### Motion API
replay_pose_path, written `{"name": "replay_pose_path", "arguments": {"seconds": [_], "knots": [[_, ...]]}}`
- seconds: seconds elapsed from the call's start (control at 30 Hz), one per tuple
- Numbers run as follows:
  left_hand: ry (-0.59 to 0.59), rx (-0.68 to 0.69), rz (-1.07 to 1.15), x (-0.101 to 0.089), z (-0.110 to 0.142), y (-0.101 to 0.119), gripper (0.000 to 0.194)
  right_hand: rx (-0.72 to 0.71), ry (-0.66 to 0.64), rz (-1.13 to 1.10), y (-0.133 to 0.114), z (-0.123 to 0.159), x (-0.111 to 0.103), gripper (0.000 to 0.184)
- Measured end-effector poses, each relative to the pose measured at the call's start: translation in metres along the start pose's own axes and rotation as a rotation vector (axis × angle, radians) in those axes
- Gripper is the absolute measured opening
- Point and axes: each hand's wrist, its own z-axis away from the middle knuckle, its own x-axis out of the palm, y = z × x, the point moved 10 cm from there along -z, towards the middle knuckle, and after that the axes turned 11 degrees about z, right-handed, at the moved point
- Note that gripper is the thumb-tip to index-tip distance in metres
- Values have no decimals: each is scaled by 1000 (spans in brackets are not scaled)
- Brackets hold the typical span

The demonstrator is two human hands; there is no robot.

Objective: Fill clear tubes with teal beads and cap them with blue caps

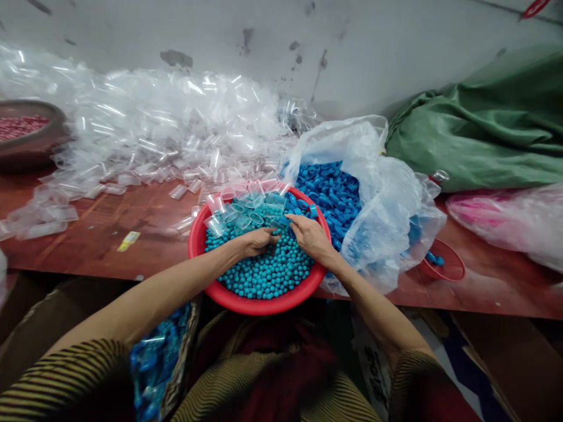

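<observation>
Left hand: the left hand (pixel 257 240) rests knuckles-up on the small turquoise round beads (pixel 268 272), its fingers curled down into the heap; what the fingers pinch, if anything, is hidden, so I cannot tell whether it grips something.
Right hand: the right hand (pixel 310 234) lies just right of the left one, nearly touching it, fingers bent and pointing left toward the short clear plastic tubes (pixel 240 214); whether it grasps a tube or a bead cannot be told.
Basin: a round red plastic basin (pixel 253 305) sits at the near edge of the red-brown wooden table (pixel 88 234), in front of the person's body.
Basin contents: the beads fill the near part, and the tubes lie on top along the far rim.
Right of the basin: an open clear plastic bag of blue plastic caps (pixel 334 193) leans against the rim, touching it.
Further right: a small red mesh basket (pixel 444 266) lies near the table's edge with a few blue pieces beside it; a pink plastic bag (pixel 505 220) lies beyond.
Far right: a green cloth sack (pixel 484 129) rests against the grey wall (pixel 352 47).
Far left: a big heap of empty clear plastic tubes (pixel 145 123) covers the table.
Left edge: a brown bowl of pink beads (pixel 26 135) stands well apart from the basin.
Near left, below the table: a box of filled blue tubes (pixel 160 354) shows beside the left forearm.
</observation>
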Motion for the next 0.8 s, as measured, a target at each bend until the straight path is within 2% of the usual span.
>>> {"name": "replay_pose_path", "arguments": {"seconds": [0.1,0.2,0.47,0.57,0.8], "knots": [[9,-3,36,-7,12,3,12,24,10,-206,4,0,-5,31],[7,38,83,-13,23,10,15,40,1,-311,3,2,-5,31],[-22,120,184,-17,39,17,28,37,1,-406,-13,6,-8,25],[-32,152,157,-16,44,19,31,46,14,-438,-14,5,-10,23],[-35,96,81,-23,49,13,42,66,-9,-436,-14,8,-10,20]]}}
